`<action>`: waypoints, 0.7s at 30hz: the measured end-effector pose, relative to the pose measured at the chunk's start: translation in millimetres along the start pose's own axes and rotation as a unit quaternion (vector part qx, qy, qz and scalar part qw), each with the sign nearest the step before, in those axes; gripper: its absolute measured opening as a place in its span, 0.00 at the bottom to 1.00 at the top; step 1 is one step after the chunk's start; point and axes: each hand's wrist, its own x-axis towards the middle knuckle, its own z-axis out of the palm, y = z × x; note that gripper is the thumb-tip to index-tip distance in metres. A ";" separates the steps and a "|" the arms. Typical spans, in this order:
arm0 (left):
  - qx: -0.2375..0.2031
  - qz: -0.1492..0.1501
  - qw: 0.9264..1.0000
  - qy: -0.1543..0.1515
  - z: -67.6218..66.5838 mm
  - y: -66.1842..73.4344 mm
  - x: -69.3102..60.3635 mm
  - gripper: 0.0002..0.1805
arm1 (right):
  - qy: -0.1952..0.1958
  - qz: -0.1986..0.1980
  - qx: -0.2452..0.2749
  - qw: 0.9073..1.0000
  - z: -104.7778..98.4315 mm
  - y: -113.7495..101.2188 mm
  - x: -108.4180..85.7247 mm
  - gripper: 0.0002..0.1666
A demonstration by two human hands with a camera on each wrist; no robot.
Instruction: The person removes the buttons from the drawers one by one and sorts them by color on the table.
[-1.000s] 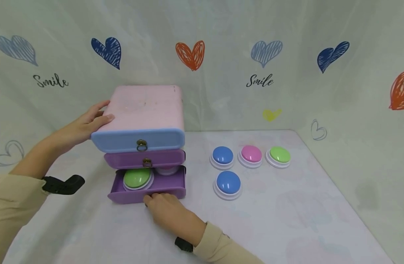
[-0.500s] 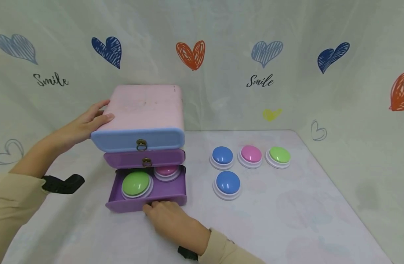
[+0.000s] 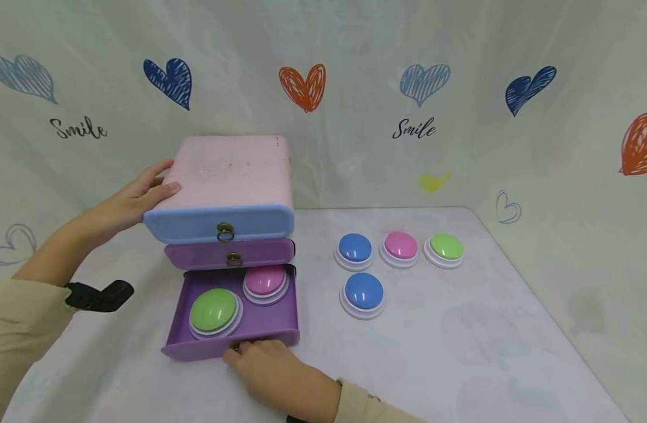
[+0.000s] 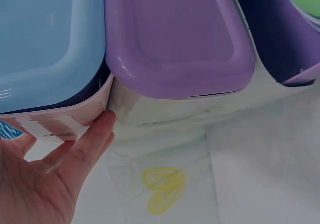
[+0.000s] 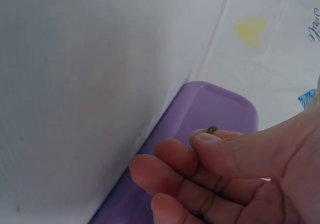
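A small drawer cabinet (image 3: pixel 230 170) with a pink top stands at the left of the table. Its bottom purple drawer (image 3: pixel 270 320) is pulled well out, holding a green button (image 3: pixel 213 309) at the front left and a pink button (image 3: pixel 265 280) at the back right. My right hand (image 3: pixel 278 373) pinches the drawer's brass ring pull (image 5: pixel 212 129) between thumb and finger. My left hand (image 3: pixel 135 197) rests against the cabinet's upper left side, thumb on the top, fingers spread. Above the extended drawer, the blue drawer (image 3: pixel 260 223) and the middle purple drawer (image 3: pixel 196 257) are in.
Right of the cabinet, a blue button (image 3: pixel 355 248), a pink button (image 3: pixel 401 245) and a green button (image 3: pixel 446 247) form a row. Another blue button (image 3: pixel 364 291) sits in front of them. Behind the table hangs a curtain (image 3: pixel 349 164) printed with hearts.
The bottom drawer has slid further out toward me with my right hand on its pull. More of the green and pink buttons inside now shows. My left hand has stayed on the cabinet.
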 end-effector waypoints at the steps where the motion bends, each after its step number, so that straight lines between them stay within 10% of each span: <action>1: 0.001 0.000 1.000 0.001 0.1 0.1 0.0 0.38 | -0.005 -0.002 0.001 1.000 -0.3 -1.2 -0.6 0.12; 21: -0.001 -0.003 1.000 0.001 0.4 -1.4 -1.5 0.38 | -0.102 -0.056 0.024 0.993 -0.1 -21.0 -4.1 0.13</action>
